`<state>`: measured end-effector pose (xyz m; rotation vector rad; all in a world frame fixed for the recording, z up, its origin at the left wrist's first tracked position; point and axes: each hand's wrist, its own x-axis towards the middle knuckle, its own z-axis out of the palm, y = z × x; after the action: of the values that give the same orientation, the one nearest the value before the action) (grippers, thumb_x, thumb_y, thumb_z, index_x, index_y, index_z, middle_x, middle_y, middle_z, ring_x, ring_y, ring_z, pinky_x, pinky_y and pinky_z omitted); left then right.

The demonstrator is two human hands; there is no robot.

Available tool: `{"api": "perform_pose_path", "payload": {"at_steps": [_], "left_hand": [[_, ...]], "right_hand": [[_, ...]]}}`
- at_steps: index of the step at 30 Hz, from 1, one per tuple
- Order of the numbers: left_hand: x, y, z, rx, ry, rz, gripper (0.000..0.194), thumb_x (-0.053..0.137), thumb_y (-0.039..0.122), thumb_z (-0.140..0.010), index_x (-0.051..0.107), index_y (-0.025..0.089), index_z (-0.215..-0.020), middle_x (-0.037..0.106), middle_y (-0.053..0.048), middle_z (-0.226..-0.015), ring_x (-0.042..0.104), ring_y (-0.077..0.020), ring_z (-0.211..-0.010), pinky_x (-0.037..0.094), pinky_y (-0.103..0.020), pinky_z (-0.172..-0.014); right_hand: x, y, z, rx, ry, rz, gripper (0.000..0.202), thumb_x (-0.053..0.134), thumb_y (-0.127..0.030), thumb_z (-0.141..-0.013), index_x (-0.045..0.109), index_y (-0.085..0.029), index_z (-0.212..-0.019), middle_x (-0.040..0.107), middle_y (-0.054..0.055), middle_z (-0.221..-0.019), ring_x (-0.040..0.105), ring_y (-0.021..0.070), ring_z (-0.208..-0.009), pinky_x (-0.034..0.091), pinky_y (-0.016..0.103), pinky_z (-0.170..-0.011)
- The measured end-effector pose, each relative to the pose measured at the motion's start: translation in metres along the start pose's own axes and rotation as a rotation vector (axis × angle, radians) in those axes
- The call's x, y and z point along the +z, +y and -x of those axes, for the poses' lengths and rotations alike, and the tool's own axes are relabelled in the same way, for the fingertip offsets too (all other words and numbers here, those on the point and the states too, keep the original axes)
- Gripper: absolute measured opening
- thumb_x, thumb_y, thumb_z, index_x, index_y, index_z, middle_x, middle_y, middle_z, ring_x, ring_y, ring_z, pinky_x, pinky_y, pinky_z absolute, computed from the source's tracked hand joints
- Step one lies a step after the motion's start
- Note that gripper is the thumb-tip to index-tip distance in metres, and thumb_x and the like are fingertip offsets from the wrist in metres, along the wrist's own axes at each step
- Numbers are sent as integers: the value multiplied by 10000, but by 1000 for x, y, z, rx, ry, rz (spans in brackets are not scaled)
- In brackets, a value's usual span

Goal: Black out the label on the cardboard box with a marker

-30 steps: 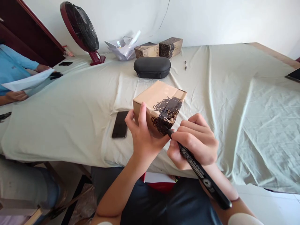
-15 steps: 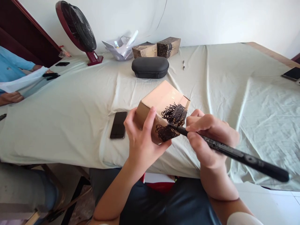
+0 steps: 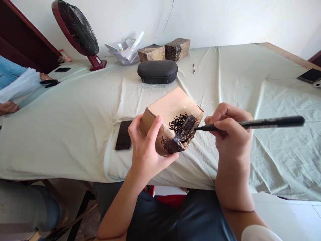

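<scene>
My left hand (image 3: 145,144) grips a small cardboard box (image 3: 173,102) from its left side, thumb underneath and fingers up along its near edge. The box is tilted, and dense black scribbles cover its right corner across two faces. In my right hand (image 3: 230,127) is a black marker pen (image 3: 271,123), held between thumb and fingers with its barrel pointing right. The pen's tip meets the box at the scribbled patch near the right edge; whether it touches I cannot tell. Just left of my left hand lies a black smartphone (image 3: 123,135), partly covered by the hand.
Behind the box sits a black zip case (image 3: 157,72). Two scribbled cardboard boxes (image 3: 151,53) and a plastic basket (image 3: 124,58) stand by the wall, beside a dark red fan (image 3: 77,30). A small pen (image 3: 194,68) lies right of them. Another person's hand (image 3: 9,107) shows at left.
My right hand has turned the marker from slanting down to nearly level, and its tip has moved to the patch's right edge. The left hand keeps its hold; the view has shifted slightly.
</scene>
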<state>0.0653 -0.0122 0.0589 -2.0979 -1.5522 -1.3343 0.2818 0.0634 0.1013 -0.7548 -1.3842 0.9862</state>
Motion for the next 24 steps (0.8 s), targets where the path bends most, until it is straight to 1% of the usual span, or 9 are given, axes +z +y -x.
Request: {"api": "perform_pose_path", "payload": {"at_steps": [3, 6, 10, 13, 15, 17, 19, 22, 24], "left_hand": [[0, -2, -1, 19, 6, 10, 1194, 925, 227, -656, 333, 306, -1690, 321, -201, -1588, 419, -488, -1521, 501, -645, -1196], [1, -4, -1, -6, 20, 39, 1197, 933, 294, -665, 332, 292, -1700, 345, -193, -1573, 426, -464, -1514, 489, -632, -1216], [3, -7, -1, -112, 4, 101, 1221, 937, 458, -710, 280, 278, -1724, 387, -192, -1559, 463, -436, -1482, 524, -598, -1181], [5, -9, 1, -141, 9, 115, 1235, 929, 544, -730, 259, 282, -1735, 395, -193, -1562, 463, -433, -1478, 549, -584, -1144], [7, -11, 2, -158, 12, 125, 1234, 921, 581, -747, 250, 285, -1740, 400, -193, -1563, 463, -429, -1482, 563, -569, -1125], [9, -12, 3, -192, 4, 165, 1218, 906, 600, -775, 238, 285, -1745, 408, -195, -1559, 488, -418, -1470, 575, -555, -1110], [11, -13, 4, -223, 1, 209, 1208, 898, 605, -794, 231, 285, -1749, 412, -198, -1554, 512, -411, -1461, 574, -554, -1115], [12, -15, 5, -251, 7, 233, 1244, 919, 611, -779, 218, 293, -1756, 393, -202, -1582, 508, -414, -1486, 566, -553, -1135], [13, -19, 6, -267, 2, 240, 1289, 951, 599, -749, 204, 308, -1758, 377, -207, -1622, 508, -418, -1501, 572, -547, -1136]], "right_hand": [[-3, 2, -9, 37, -91, -102, 248, 642, -163, -814, 535, -236, -602, 397, -59, -508, 258, 90, -418, 223, 313, -473], [-1, 5, -14, -32, -111, -183, 262, 659, -191, -803, 513, -240, -591, 330, -81, -472, 232, 80, -368, 251, 314, -456], [12, 14, -11, -219, -50, -181, 241, 660, -191, -824, 509, -252, -646, 322, -87, -475, 228, 91, -374, 204, 299, -450], [22, 23, -6, -353, 12, -194, 240, 651, -227, -849, 497, -257, -667, 289, -93, -483, 199, 92, -386, 173, 297, -460], [25, 29, -4, -407, 40, -191, 213, 635, -259, -863, 509, -262, -692, 304, -89, -502, 206, 99, -405, 178, 299, -474], [25, 34, -2, -438, 34, -159, 174, 619, -279, -876, 533, -266, -725, 354, -78, -538, 235, 112, -440, 211, 305, -496], [25, 36, 0, -480, -6, -112, 150, 616, -273, -886, 550, -267, -752, 427, -65, -574, 287, 123, -471, 281, 318, -523], [28, 36, 3, -572, -156, -32, 130, 628, -242, -898, 571, -264, -784, 518, -54, -592, 390, 131, -481, 383, 338, -553], [33, 34, 4, -625, -224, -41, 114, 631, -260, -935, 587, -269, -831, 516, -64, -572, 404, 123, -441, 384, 322, -511]]}}
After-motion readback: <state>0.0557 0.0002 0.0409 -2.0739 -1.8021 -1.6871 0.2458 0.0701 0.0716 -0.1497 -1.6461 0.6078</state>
